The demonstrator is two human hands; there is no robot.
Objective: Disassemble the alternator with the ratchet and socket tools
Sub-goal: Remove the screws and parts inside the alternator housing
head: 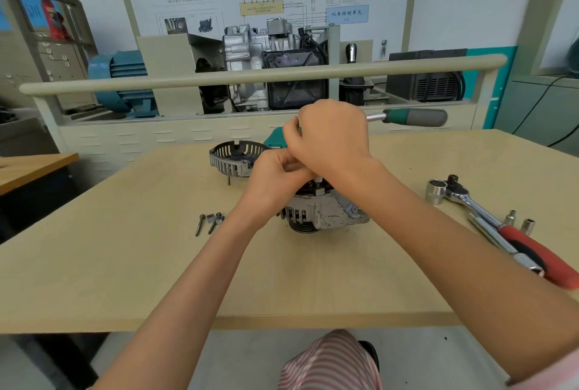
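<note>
Right hand (332, 135) gripping one green ratchet (413, 117), left hand (275, 179) pinching atop one alternator (322, 211), two bolts (206, 223)

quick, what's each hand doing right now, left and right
Left hand: fingers curled just above the alternator; what it holds cannot be told.
Right hand: grips the head end of the green-handled ratchet.

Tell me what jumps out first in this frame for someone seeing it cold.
Both hands, left hand and right hand, are bunched over the alternator at mid-table, working a green-handled ratchet whose handle sticks out to the right. Behind them to the left sits the slotted cover, already off, with loose bolts nearer the front. A red-handled ratchet and sockets lie at the right edge.
</note>
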